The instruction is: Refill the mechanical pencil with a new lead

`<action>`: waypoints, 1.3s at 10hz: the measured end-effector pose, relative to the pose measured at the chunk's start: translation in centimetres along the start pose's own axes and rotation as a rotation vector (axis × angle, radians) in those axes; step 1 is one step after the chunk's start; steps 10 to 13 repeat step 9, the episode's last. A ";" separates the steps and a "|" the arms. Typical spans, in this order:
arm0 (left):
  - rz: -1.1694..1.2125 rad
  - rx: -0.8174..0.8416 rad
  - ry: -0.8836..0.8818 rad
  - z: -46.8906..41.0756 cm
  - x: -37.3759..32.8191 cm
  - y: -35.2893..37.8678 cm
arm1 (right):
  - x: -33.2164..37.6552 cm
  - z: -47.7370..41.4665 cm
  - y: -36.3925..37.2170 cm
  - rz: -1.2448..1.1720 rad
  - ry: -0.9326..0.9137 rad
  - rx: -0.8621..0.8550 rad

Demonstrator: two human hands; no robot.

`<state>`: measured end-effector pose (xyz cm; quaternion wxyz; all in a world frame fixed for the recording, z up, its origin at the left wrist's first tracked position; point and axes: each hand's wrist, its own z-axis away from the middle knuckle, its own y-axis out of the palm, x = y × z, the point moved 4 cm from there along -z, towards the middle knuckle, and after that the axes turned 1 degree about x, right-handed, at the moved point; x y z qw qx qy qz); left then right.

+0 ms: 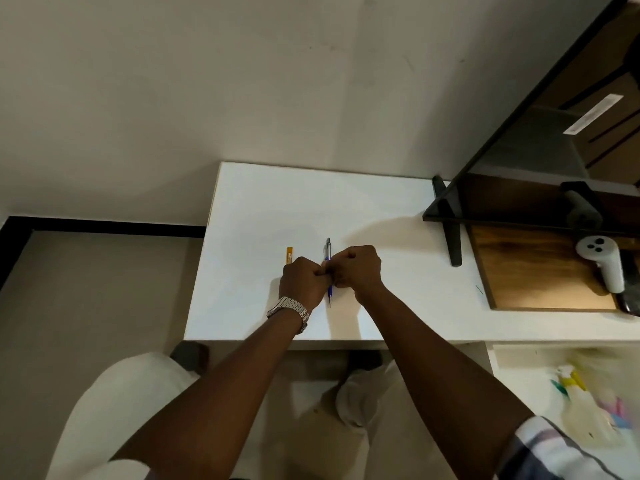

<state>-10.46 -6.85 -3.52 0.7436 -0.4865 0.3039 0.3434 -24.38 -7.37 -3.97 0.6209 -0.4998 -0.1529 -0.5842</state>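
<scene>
A blue and clear mechanical pencil (328,252) lies on the white table (249,209), its tip pointing toward me and its clip end away. My left hand (304,281) and my right hand (358,268) meet over its middle, fingers curled and pinching the barrel from both sides. A metal watch sits on my left wrist. An orange lead case (289,255) lies on the table just left of the pencil, partly hidden behind my left hand.
A dark glass-and-wood shelf unit (519,209) stands at the right, with a white controller (604,266) on its wooden board. A beige wall rises behind the table. My knees show below the table's front edge, and colourful items lie at the lower right.
</scene>
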 end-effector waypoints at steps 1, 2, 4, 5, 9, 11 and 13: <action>-0.014 -0.011 0.002 -0.4 0.0 0.1 | -0.2 -0.5 0.2 0.030 0.006 -0.013; -0.026 -0.024 0.006 -0.6 0.2 0.1 | -0.3 -0.7 0.3 0.040 0.006 -0.015; -0.064 -0.035 0.005 -0.6 0.3 0.3 | -0.5 -0.4 0.4 0.054 0.002 -0.028; -0.068 -0.035 -0.001 -0.5 0.2 0.3 | -0.4 -0.3 0.2 0.063 0.004 -0.037; -0.182 -0.258 0.255 1.2 -1.1 -2.5 | 0.1 0.5 -1.1 -0.056 -0.245 -0.184; -0.182 -0.258 0.255 1.2 -1.1 -2.5 | 0.1 0.5 -1.1 -0.056 -0.245 -0.184; -0.182 -0.258 0.255 1.2 -1.1 -2.5 | 0.1 0.5 -1.1 -0.056 -0.245 -0.184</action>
